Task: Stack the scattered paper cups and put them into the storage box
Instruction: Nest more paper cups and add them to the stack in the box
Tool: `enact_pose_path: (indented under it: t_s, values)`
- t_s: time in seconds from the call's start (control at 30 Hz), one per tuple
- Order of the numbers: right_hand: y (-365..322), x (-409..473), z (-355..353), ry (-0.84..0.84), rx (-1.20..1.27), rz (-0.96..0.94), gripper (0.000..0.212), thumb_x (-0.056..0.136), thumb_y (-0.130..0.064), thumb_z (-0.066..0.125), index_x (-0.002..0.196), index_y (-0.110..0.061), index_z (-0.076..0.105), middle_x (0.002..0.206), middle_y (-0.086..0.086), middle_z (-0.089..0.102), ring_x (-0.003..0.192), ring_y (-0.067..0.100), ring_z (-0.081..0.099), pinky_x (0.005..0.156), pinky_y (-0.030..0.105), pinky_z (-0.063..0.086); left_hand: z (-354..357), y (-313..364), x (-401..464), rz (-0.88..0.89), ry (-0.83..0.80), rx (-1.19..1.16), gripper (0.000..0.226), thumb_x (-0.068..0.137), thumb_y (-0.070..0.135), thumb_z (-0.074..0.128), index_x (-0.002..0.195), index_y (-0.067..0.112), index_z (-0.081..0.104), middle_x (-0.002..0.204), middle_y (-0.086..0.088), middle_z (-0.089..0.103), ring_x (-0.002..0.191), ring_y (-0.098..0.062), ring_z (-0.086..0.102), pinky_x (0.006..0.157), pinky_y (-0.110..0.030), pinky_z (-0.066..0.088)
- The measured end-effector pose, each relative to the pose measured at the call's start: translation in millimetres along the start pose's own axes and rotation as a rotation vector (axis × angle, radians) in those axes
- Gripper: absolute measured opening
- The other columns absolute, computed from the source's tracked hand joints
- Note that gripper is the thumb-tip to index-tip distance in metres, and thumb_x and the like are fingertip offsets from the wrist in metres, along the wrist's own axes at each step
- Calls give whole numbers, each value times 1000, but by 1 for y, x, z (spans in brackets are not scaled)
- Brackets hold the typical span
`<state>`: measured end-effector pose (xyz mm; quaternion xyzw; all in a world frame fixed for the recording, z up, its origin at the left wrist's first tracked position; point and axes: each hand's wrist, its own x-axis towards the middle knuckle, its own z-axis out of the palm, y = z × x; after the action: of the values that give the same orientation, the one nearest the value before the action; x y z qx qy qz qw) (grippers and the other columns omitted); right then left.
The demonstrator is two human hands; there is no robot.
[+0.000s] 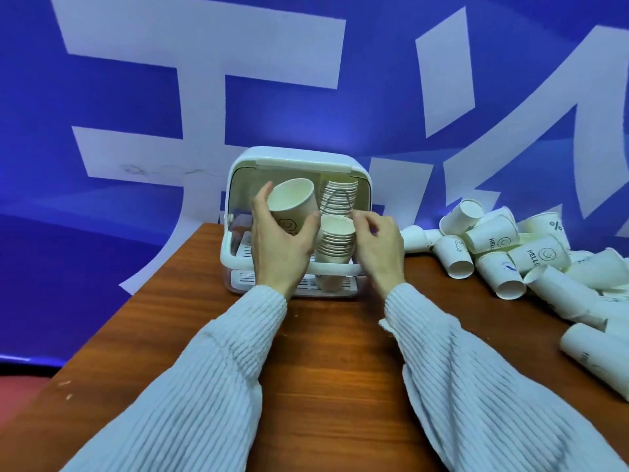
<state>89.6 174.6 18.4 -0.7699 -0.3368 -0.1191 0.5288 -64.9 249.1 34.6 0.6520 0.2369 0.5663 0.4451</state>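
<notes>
A white storage box [238, 264] stands open at the far edge of the wooden table. Inside it a tall stack of paper cups [338, 199] stands at the back right, and a shorter stack [337, 241] stands in front of it. My left hand [280, 248] grips a single white paper cup [292, 202] with a smiley print, tilted, in the box's opening left of the stacks. My right hand [377, 247] hovers beside the shorter stack with fingers loosely curled; whether it touches the stack is unclear.
A heap of loose white paper cups [517, 253] lies scattered over the table's right side, reaching toward the near right edge. The brown table [323, 342] runs toward me between my sleeves. A blue and white banner hangs behind the box.
</notes>
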Motion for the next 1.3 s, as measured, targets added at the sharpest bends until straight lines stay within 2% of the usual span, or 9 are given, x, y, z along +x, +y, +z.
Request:
enact_pose_path:
  t_s: [0.07, 0.13, 0.37, 0.53, 0.67, 0.8, 0.97, 1.2, 1.3]
  values:
    - [17, -25, 4, 137, 122, -15, 30, 106, -36, 51, 127, -28, 70, 114, -7, 61, 98, -11, 54, 89, 8, 40, 0, 3, 3, -10, -13, -10, 77, 85, 35, 80, 149, 32, 36, 135, 10, 49, 126, -15, 48, 107, -36, 47]
    - [29, -37, 5, 179, 172, 47, 31, 107, -32, 50, 134, -25, 64, 125, -7, 59, 97, -18, 49, 83, 3, 34, 2, 8, 8, 4, -9, -21, 77, 85, 34, 82, 148, 29, 38, 132, 11, 51, 122, -14, 51, 103, -31, 49]
    - [40, -32, 5, 154, 302, 202, 30, 106, -36, 51, 134, -26, 60, 115, -14, 60, 97, -11, 55, 90, 21, 40, 30, 21, 30, 84, -36, 18, 83, 77, 41, 86, 146, 25, 42, 134, 8, 55, 125, -16, 55, 107, -40, 49]
    - [37, -35, 5, 119, 325, 209, 24, 108, -36, 49, 127, -29, 60, 114, -15, 62, 100, -6, 57, 80, 11, 38, 44, 12, 33, 112, -265, 356, 81, 83, 39, 79, 152, 22, 40, 145, -3, 50, 133, -22, 48, 108, -34, 38]
    - [38, -35, 6, 131, 372, 255, 19, 108, -39, 47, 122, -34, 58, 119, -8, 65, 108, 7, 60, 87, 25, 43, 41, -10, 21, 51, -398, 722, 73, 94, 71, 40, 152, 27, 45, 144, -6, 49, 131, -32, 45, 108, -51, 38]
    - [41, -31, 6, 177, 353, 274, 23, 107, -42, 46, 121, -31, 60, 116, -7, 66, 110, 13, 60, 97, 35, 48, 44, -11, 11, 69, -364, 782, 68, 100, 69, 23, 155, 32, 40, 159, -4, 41, 143, -32, 34, 115, -53, 27]
    - [66, -2, -12, 236, 30, 147, 29, 104, -35, 52, 129, -25, 62, 122, -4, 66, 115, 19, 56, 101, 38, 46, 50, -22, -14, 367, -208, 732, 66, 99, 63, 36, 160, 38, 27, 170, 0, 19, 157, -27, 4, 124, -52, 4]
    - [118, 46, -2, -137, -629, 64, 60, 99, -40, 51, 155, -22, 43, 169, 9, 29, 157, 32, 20, 125, 45, 20, 60, -54, -46, 641, -237, 822, 73, 95, 55, 48, 161, 29, 30, 170, -7, 17, 157, -36, 7, 120, -63, 12]
    - [115, 60, 1, -35, -644, 33, 42, 99, -41, 47, 125, -20, 72, 149, 17, 55, 145, 36, 40, 118, 44, 30, 60, -53, -46, 656, -222, 785, 73, 94, 53, 51, 160, 28, 32, 168, -9, 20, 156, -35, 10, 121, -62, 11]
